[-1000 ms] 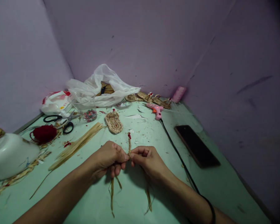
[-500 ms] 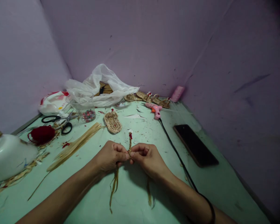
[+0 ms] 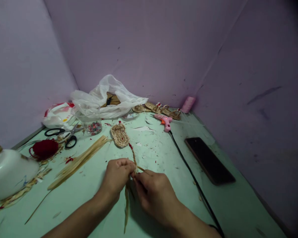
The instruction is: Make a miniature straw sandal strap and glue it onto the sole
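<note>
Both hands meet at a thin braid of dried plant fibre point(image 3: 133, 154), whose far end is bound in red thread. My left hand point(image 3: 119, 173) pinches the braid from the left, and a loose strand point(image 3: 126, 208) hangs below its fingers. On the other side my right hand point(image 3: 156, 191) is closed at the same spot, with a strip of fibre showing above its knuckles. The fingertips partly hide the join. Just beyond the braid lies a small woven sole-shaped piece point(image 3: 120, 135) with a red bead at its top.
Pink glue gun point(image 3: 164, 121) and its black cord point(image 3: 188, 168) lie right of centre, beside a phone point(image 3: 210, 161). Leftward are dried fibre strips point(image 3: 79, 162), scissors point(image 3: 71, 136), red yarn point(image 3: 45, 149), a bead container point(image 3: 94, 128) and a white bowl point(image 3: 11, 173). A plastic bag point(image 3: 109, 96) sits at the back.
My right hand has turned knuckles-up and moved lower. The braid's far end now leans left towards the woven piece instead of standing straight. The view has tilted slightly up.
</note>
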`<action>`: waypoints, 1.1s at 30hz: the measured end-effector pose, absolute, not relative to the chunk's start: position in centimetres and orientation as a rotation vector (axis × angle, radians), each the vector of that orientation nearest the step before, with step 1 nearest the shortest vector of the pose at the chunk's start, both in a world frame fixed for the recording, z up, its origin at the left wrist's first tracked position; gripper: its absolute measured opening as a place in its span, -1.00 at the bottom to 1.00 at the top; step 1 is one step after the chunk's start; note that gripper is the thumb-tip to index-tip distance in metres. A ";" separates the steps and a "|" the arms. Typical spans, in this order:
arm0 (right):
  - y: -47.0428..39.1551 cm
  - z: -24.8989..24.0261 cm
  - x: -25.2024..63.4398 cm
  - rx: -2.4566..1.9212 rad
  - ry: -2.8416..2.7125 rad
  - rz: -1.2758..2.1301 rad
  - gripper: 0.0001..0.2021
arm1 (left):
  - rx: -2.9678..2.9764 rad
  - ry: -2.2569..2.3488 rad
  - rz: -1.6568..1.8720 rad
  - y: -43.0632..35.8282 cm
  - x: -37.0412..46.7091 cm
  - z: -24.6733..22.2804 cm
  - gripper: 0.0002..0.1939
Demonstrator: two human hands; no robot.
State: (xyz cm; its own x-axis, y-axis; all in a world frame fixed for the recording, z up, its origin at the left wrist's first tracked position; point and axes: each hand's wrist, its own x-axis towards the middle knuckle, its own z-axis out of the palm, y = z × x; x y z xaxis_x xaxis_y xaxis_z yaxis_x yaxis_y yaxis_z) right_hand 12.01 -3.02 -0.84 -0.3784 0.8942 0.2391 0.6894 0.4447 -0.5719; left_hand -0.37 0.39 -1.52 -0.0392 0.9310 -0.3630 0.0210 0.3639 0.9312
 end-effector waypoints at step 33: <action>-0.5 -1.7 12.4 -1.366 -1.298 1.375 -0.94 | 1.171 1.508 0.719 0.0 0.0 -0.3 -0.87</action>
State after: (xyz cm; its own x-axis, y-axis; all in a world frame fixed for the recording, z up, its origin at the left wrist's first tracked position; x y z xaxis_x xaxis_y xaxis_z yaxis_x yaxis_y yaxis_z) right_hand 12.37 -0.55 -1.66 -0.1110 0.9772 -0.1809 0.1240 -0.1670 -0.9781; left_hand 0.04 0.03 -0.28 0.0257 0.9306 -0.3652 0.3021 0.3410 0.8902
